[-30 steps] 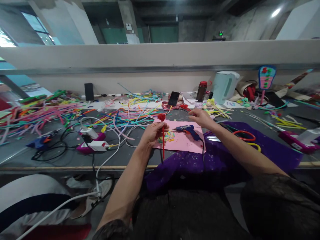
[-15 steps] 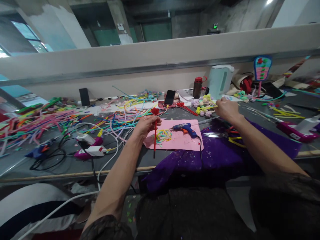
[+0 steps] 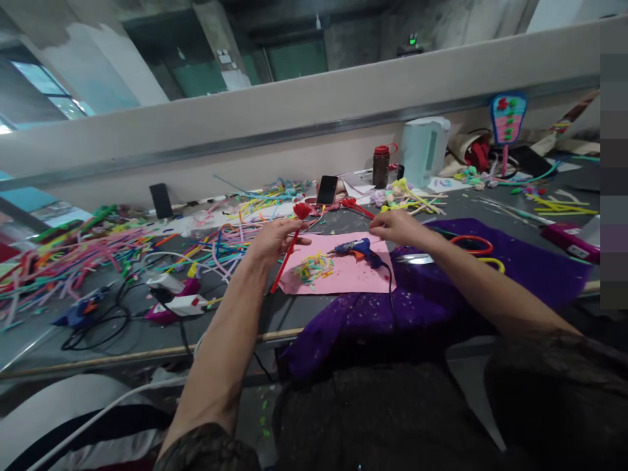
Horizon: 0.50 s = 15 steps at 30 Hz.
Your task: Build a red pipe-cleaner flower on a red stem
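Note:
A red pipe-cleaner flower on a long stem is pinched in my left hand, its head up and its stem slanting down to the left. My right hand hovers over the far right corner of the pink sheet, fingers drawn together. Close by its fingertips lie more red pipe-cleaner flowers; their stem ends are hidden behind the hand, so a grip on them cannot be made out. A blue glue gun and a small heap of cut pipe-cleaner bits rest on the sheet.
Scissors lie on a purple cloth. Behind are a phone, a brown bottle, a kettle and pastel flowers. Loose pipe cleaners, power strips and another glue gun fill the left.
My right hand has moved left, from the pastel flowers to beside the red flowers. In my left hand the red flower's stem has tilted from upright to slanting. The view has shifted slightly.

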{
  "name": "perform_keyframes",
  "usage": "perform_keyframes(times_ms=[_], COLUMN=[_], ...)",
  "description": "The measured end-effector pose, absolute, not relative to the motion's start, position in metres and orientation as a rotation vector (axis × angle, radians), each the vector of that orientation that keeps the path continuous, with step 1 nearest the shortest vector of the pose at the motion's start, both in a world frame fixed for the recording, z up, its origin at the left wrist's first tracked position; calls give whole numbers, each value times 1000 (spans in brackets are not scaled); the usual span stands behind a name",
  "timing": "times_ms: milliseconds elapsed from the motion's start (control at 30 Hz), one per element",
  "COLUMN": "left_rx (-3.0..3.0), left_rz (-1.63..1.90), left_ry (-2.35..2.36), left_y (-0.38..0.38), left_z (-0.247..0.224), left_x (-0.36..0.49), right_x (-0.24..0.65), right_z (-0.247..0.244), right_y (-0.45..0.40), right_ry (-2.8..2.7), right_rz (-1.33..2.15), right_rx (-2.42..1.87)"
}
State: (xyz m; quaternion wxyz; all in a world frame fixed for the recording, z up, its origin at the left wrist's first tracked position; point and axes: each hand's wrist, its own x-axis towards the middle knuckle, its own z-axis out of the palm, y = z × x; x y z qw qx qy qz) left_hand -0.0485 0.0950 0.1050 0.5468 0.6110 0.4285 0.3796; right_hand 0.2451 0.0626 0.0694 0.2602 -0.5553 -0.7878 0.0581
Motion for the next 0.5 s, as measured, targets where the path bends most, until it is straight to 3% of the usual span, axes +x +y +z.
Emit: perform_keyframes(times_ms=[267,500], left_rx=[1398,1315], left_rz=[1010,1136], left_ry=[952,985], left_y=[92,43], left_z=[101,94], left_x=[-58,-69], right_x=[155,187], right_z=[79,81], right_y=[81,49], right_ry=[-2173,-2192], right_rz=[369,243], right_rx=[-1187,-1200])
